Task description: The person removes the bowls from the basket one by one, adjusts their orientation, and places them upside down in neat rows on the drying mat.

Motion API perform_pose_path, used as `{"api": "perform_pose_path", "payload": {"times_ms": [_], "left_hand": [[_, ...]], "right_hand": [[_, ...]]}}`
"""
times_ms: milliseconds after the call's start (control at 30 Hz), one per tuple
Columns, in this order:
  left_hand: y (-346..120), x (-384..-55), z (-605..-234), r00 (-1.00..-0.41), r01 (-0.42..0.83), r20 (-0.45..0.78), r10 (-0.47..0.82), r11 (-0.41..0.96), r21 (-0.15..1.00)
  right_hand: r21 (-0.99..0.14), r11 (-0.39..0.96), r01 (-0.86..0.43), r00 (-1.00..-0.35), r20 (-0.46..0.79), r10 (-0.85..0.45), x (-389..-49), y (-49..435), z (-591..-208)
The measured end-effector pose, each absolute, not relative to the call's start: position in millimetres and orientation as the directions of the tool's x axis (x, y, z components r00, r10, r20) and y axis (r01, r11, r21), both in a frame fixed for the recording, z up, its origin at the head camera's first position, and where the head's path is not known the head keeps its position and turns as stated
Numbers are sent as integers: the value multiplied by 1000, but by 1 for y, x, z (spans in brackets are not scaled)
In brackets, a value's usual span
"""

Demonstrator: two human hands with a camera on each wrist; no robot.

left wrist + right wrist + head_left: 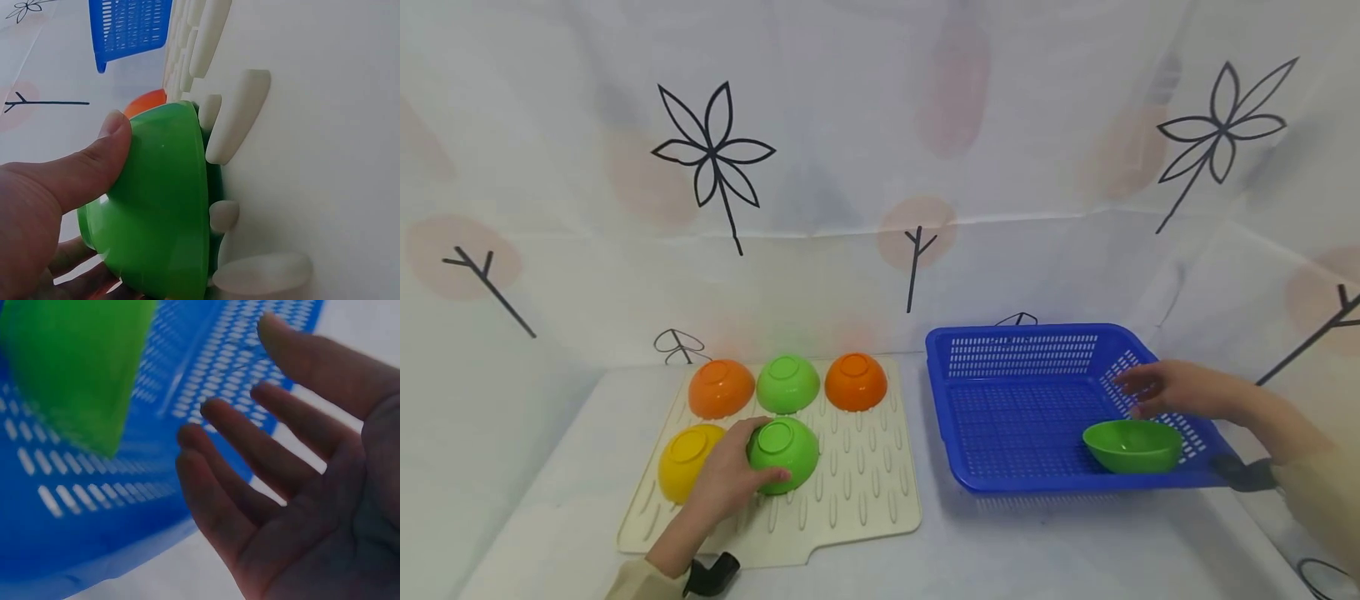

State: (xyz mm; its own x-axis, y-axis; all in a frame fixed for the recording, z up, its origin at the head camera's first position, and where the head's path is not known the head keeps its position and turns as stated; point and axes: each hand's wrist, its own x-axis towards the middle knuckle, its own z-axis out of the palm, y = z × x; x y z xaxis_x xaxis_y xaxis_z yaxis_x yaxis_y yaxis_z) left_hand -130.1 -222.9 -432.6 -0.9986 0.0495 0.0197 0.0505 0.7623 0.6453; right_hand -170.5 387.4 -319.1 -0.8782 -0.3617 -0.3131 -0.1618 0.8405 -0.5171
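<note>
My left hand [730, 471] grips a green bowl [786, 454] that lies upside down on the cream drying mat [857, 533]. In the left wrist view the thumb lies on one side of this green bowl [156, 200] and the fingers on the other, its rim against the mat's raised ridges. Over the right side of the blue basket [955, 433], my right hand [1195, 392] holds nothing. Its fingers are spread and slightly bent in the right wrist view. Another green bowl [1133, 447] sits tilted in the basket below that hand.
Upside down at the mat's back row are an orange bowl [721, 389], a green bowl [787, 385] and another orange bowl [856, 383]. A yellow bowl [681, 467] lies left of the held one. Behind the table hangs a white patterned cloth [850, 167].
</note>
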Motion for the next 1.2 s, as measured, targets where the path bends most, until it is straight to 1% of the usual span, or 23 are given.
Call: {"api": "perform_pose_path", "payload": {"times_ms": [167, 300, 533, 900, 1033, 1200], "left_hand": [[-222, -130, -430, -998, 67, 39, 55, 761, 645], [-221, -129, -429, -998, 70, 39, 59, 761, 645], [-221, -130, -431, -998, 69, 35, 61, 762, 644], [-222, -128, -432, -998, 63, 30, 58, 761, 646], [-222, -128, -432, -998, 61, 29, 55, 753, 656], [-223, -128, -432, -998, 64, 31, 58, 751, 657]], "right_hand": [[-503, 851, -147, -814, -427, -394, -178, 389, -325], [-439, 891, -118, -796, -495, -350, -180, 385, -328], [-352, 924, -151, -803, -501, -322, -179, 382, -333], [-289, 946, -147, -832, -481, -276, -185, 382, -336], [-313, 941, -129, -839, -472, -272, -185, 383, -336], [-411, 906, -106, -852, -432, -296, -181, 390, -331]]}}
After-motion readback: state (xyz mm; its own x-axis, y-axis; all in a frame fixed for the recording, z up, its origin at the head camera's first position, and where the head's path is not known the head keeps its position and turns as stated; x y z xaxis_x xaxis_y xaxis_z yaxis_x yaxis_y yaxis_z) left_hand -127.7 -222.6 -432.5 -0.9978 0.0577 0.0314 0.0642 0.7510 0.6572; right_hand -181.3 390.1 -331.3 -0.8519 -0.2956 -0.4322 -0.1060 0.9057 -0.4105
